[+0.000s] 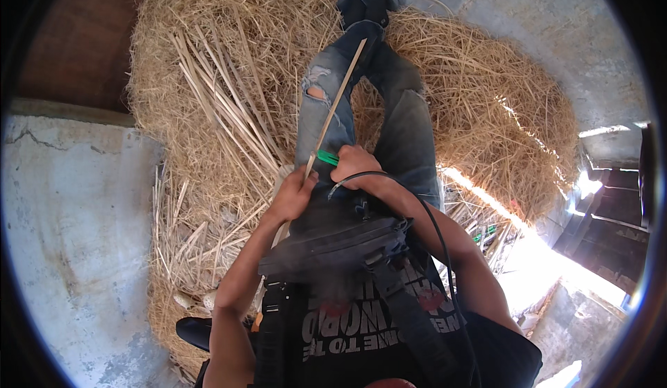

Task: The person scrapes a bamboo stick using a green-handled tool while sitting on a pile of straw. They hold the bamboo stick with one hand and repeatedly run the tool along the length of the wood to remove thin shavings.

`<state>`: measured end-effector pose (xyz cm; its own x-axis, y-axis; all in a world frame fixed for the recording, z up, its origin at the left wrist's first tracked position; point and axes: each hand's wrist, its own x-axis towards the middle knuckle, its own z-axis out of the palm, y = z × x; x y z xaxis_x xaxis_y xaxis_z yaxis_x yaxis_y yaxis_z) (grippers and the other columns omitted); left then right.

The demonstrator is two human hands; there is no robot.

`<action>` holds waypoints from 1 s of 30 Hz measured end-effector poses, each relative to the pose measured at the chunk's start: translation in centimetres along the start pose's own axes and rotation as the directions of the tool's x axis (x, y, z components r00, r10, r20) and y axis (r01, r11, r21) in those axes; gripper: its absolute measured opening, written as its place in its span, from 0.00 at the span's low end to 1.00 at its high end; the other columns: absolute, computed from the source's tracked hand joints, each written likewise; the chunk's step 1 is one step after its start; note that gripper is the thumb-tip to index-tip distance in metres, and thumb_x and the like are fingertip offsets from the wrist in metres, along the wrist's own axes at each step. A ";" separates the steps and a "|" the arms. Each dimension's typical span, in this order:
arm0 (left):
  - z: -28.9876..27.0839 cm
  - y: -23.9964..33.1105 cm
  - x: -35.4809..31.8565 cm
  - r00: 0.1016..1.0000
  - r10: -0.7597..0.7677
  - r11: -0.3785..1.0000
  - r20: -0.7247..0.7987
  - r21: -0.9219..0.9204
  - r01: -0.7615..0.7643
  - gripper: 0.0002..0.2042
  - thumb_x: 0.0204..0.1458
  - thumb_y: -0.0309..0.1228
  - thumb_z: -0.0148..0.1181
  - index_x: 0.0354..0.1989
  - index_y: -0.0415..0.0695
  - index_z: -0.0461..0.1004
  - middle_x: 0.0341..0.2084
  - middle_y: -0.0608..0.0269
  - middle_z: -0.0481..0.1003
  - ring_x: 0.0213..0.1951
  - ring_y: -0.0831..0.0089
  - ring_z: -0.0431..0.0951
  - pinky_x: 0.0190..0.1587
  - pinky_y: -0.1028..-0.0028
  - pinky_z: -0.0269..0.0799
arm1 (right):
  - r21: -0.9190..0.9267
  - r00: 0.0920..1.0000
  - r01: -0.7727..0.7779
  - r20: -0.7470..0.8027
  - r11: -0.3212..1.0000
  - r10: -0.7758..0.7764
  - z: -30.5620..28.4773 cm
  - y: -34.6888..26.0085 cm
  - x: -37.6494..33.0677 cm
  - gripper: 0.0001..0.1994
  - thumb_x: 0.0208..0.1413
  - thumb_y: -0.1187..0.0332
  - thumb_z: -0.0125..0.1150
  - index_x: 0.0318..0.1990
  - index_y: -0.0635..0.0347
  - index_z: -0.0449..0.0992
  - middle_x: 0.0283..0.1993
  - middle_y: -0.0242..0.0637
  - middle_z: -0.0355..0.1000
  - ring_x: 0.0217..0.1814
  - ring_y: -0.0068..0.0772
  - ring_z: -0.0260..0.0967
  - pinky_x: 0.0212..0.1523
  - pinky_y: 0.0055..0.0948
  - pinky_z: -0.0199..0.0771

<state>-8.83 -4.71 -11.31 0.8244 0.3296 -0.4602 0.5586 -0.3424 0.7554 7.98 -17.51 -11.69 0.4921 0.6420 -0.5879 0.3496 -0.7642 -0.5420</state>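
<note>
My left hand (295, 193) grips a long thin pale cane strip (338, 96) that slants up and to the right across my jeans-clad legs (406, 127). My right hand (354, 164) is closed on a tool with a green handle (326, 157), pressed against the strip just above my left hand. The tool's blade is hidden. Both hands sit close together over my lap, above a dark bag (333, 238) strapped to my chest.
A big heap of dry straw (500, 103) lies under and around my legs. A bundle of pale split canes (222, 103) lies on the straw at the left. Concrete floor (69, 214) is at the left, bright sunlit ground at the lower right.
</note>
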 end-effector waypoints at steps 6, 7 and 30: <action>0.1 -1.1 -1.9 0.989 0.127 0.987 -0.072 0.111 -0.119 0.17 0.68 0.38 0.49 0.50 0.34 0.70 0.34 0.34 0.76 0.42 0.35 0.77 0.46 0.51 0.70 | -0.021 1.000 -0.020 -0.005 1.000 0.020 0.3 -0.1 0.2 0.20 0.44 0.66 0.63 0.46 0.66 0.84 0.50 0.56 0.79 0.56 0.57 0.78 0.58 0.46 0.79; 0.1 -1.4 -2.3 0.988 0.134 0.984 -0.082 0.130 -0.122 0.16 0.68 0.38 0.49 0.49 0.34 0.70 0.32 0.35 0.76 0.40 0.35 0.77 0.44 0.50 0.70 | -0.032 1.000 -0.001 -0.022 0.999 0.000 0.6 -0.1 0.2 0.20 0.44 0.65 0.64 0.46 0.65 0.84 0.50 0.56 0.80 0.55 0.57 0.78 0.58 0.46 0.79; 1.6 -15.5 -18.1 0.998 -0.024 0.930 -0.049 -0.369 0.004 0.16 0.62 0.35 0.58 0.49 0.34 0.68 0.26 0.38 0.77 0.40 0.37 0.82 0.39 0.57 0.76 | 0.100 0.987 -0.004 -0.161 0.995 0.020 2.0 0.0 2.1 0.19 0.40 0.66 0.62 0.42 0.61 0.86 0.44 0.56 0.80 0.49 0.59 0.79 0.55 0.47 0.78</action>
<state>-32.30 -6.80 -15.46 0.8051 0.3807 -0.4548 0.4891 0.0075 0.8722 7.42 -16.09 -14.11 0.6205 0.6087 -0.4944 0.2667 -0.7566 -0.5970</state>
